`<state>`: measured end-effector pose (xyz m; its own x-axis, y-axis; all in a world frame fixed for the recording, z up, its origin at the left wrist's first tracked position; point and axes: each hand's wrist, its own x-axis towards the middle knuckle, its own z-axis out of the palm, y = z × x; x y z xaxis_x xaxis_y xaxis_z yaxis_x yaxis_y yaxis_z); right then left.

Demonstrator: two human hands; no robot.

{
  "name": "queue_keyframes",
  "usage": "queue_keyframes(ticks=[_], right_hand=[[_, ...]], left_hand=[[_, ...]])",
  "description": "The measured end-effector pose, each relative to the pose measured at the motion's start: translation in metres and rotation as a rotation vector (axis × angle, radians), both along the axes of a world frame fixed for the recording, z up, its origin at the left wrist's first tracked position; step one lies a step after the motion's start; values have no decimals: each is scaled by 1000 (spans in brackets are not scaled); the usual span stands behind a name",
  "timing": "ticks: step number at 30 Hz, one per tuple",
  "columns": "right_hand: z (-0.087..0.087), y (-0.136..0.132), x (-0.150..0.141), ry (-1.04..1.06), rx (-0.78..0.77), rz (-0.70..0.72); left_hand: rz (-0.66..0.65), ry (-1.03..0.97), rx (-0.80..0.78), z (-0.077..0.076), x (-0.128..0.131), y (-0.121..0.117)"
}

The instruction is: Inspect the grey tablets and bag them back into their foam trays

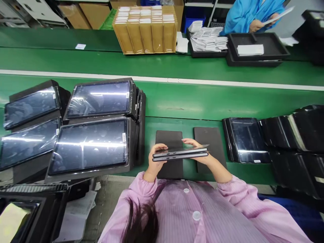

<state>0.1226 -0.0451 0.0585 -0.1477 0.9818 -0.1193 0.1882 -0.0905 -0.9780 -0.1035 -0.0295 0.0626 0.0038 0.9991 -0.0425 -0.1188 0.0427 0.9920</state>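
Note:
Two tablets [180,155], one on top of the other, are held up edge-on above the bench close to my body. My left hand [156,158] grips their left end, with the fingers over the upper edge. Around the right end is my right hand [196,148]; its fingers reach behind the tablets and part of the hand is hidden. Below them lie a dark flat pad [169,136] and a second dark pad [207,136] to its right. The tablets' screens show only as a thin dark strip.
Stacks of tablets in black foam trays [91,145] stand at left. More tablets [245,138] stand upright or lean at right. Across the green bench are a cardboard divider box [145,37], white booklets [206,37] and a black tray [273,47]. A co-worker in blue sleeves [243,17] holds a white sheet.

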Motion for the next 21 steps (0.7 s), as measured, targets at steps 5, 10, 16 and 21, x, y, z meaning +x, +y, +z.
queue_keyframes(ticks=[5, 10, 16, 21], right_hand=[[25, -12, -10, -300, -67, -73], [62, -24, -48, -724, -74, -46], [53, -16, -71, -747, -152, -27], [37, 19, -65, -212, -108, -258]], left_hand=[[164, 134, -180, -25, 21, 25], [167, 197, -255, -38, 58, 23], [1, 94, -19, -16, 56, 25], [-53, 82, 17, -4, 39, 46]])
